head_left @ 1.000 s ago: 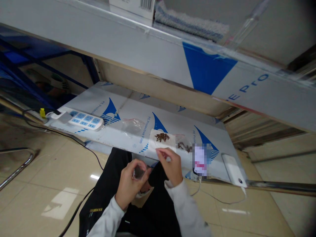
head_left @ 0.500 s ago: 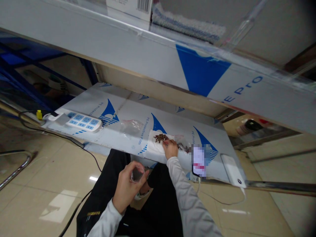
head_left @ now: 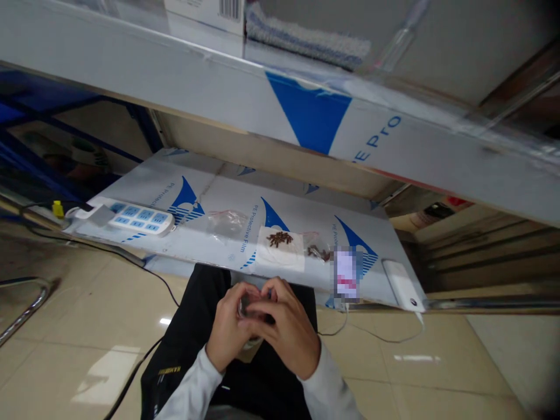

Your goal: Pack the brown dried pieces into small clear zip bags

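Note:
Over my lap, my left hand (head_left: 230, 326) is curled around a small clear, open-mouthed plastic container (head_left: 244, 304). Whether it is a cup or a bag, I cannot tell. My right hand (head_left: 289, 329) meets it from the other side, its fingers bent in at the mouth. What those fingertips hold, if anything, is hidden. On the low shelf ahead, a pile of small brown, stick-like pieces (head_left: 280, 238) lies on a white tissue (head_left: 286, 256). Just right of it is a clear bag (head_left: 318, 249) with more brown pieces inside.
A white power strip (head_left: 142, 218) lies at the left of the shelf (head_left: 227, 181). Near the middle is a clear zip bag (head_left: 227, 223). A phone (head_left: 347, 273) and a white power bank (head_left: 400, 283) sit at the right, cables hanging. An upper shelf edge (head_left: 210, 81) crosses overhead.
My right hand has left the brown pile and come back and down to my left hand, its fingers now at the container's mouth. The view has shifted slightly.

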The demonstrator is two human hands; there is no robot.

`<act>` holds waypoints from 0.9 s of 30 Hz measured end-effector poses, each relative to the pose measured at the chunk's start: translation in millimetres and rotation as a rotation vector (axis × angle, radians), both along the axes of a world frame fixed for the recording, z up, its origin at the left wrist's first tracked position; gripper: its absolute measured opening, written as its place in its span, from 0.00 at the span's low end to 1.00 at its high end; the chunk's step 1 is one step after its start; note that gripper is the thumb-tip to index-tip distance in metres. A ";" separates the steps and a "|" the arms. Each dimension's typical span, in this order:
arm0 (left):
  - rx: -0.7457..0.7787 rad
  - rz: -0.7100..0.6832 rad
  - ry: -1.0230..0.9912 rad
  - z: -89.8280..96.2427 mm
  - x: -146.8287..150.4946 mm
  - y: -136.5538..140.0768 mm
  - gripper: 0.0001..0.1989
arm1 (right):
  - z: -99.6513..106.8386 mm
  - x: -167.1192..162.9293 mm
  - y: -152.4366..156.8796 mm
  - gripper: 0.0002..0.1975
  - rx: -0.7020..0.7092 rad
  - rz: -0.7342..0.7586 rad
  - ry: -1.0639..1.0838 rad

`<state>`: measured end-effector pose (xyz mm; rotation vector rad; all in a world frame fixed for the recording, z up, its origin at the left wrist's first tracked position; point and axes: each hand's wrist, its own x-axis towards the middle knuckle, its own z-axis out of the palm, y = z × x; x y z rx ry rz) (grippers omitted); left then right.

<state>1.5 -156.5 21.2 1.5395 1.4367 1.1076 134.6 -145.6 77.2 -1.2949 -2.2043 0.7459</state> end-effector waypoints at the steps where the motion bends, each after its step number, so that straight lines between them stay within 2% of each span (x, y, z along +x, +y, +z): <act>1: -0.002 -0.004 -0.008 -0.1 -0.4 -1.4 0.08 | -1.2 1.5 0.6 0.05 0.000 0.009 0.019; 4: 0.001 -0.021 -0.028 1.9 -2.4 -5.1 0.14 | -1.6 9.7 3.0 0.03 -0.050 0.000 0.117; 7: 0.004 -0.033 -0.141 10.0 -6.5 -8.6 0.19 | 1.6 20.6 6.7 0.03 -0.132 -0.033 0.229; 11: -0.033 0.028 -0.302 25.1 -12.7 -10.8 0.08 | 3.2 29.0 8.4 0.04 -0.210 -0.121 0.353; 13: -0.041 0.100 -0.317 30.3 -13.8 -10.8 0.06 | 1.5 27.3 6.4 0.10 -0.241 -0.176 0.431; 16: -0.030 0.170 -0.313 33.1 -12.8 -11.8 0.07 | -3.1 18.7 2.6 0.26 -0.318 -0.220 0.564; 17: -0.026 0.176 -0.309 32.9 -12.1 -12.7 0.07 | -4.6 15.2 1.7 0.25 -0.352 -0.222 0.599; 20: -0.022 0.187 -0.299 31.3 -10.7 -15.9 0.07 | -7.4 5.9 0.0 0.10 -0.421 -0.219 0.646; 25: -0.040 0.096 -0.331 32.7 -13.7 -17.4 0.07 | -3.7 -2.1 -3.0 0.09 -0.356 -0.253 0.636; 27: -0.035 0.068 -0.323 35.1 -14.8 -16.9 0.07 | -3.1 -4.0 -4.7 0.08 -0.385 -0.255 0.671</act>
